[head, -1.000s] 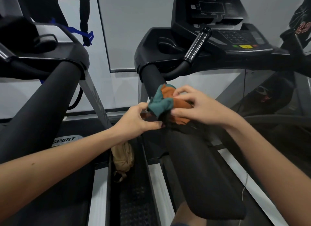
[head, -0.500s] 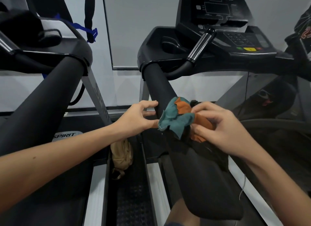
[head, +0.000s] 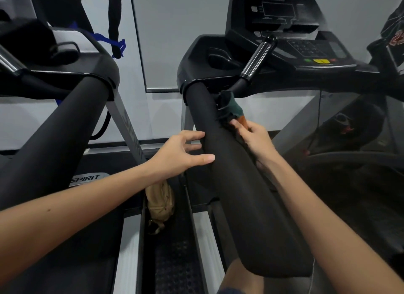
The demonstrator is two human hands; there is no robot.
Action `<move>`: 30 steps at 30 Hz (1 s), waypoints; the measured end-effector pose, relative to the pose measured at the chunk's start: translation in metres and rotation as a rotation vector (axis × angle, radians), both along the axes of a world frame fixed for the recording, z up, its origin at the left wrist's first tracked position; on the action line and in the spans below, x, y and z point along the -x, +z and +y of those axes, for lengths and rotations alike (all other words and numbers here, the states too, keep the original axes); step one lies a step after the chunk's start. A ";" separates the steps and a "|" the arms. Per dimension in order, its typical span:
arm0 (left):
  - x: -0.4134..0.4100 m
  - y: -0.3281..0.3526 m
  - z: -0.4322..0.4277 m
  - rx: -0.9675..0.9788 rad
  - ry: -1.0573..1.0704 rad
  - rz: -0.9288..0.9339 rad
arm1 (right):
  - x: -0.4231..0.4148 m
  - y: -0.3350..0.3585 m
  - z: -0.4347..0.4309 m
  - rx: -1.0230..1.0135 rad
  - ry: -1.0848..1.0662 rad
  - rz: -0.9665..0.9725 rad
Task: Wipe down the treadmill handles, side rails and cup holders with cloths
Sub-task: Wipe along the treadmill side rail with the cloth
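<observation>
Teal-and-orange cloth (head: 237, 113), black handle (head: 240, 184), tan bag (head: 160, 203).

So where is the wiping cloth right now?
In the head view, the teal and orange cloth is bunched against the right side of the black padded handrail, just below the console, pinched by the right hand.
</observation>
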State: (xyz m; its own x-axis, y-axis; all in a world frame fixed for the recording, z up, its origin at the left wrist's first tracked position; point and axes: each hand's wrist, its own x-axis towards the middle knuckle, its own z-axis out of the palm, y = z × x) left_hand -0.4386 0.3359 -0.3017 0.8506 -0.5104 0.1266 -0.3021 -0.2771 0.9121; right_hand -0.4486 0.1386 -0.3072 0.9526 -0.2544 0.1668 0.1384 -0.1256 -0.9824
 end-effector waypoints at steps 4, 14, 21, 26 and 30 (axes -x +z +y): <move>0.001 0.000 0.001 -0.005 0.002 0.011 | 0.033 -0.014 -0.001 -0.193 -0.028 0.039; 0.001 0.000 0.000 0.022 0.006 0.022 | 0.042 0.015 0.007 0.124 0.143 -0.043; 0.002 0.001 -0.001 0.001 0.021 0.025 | 0.030 0.003 0.014 -0.334 0.109 0.080; 0.000 0.004 0.000 -0.019 0.018 0.045 | 0.042 -0.007 0.004 -0.308 0.091 0.081; -0.016 0.012 0.005 -0.021 -0.016 0.165 | 0.037 0.027 0.003 0.235 0.202 -0.073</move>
State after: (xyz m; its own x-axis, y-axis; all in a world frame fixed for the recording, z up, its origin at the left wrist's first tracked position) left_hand -0.4223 0.3405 -0.2896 0.8508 -0.5249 -0.0248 -0.1534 -0.2931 0.9437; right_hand -0.4859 0.1412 -0.2805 0.9634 -0.0076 0.2679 0.2524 -0.3110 -0.9163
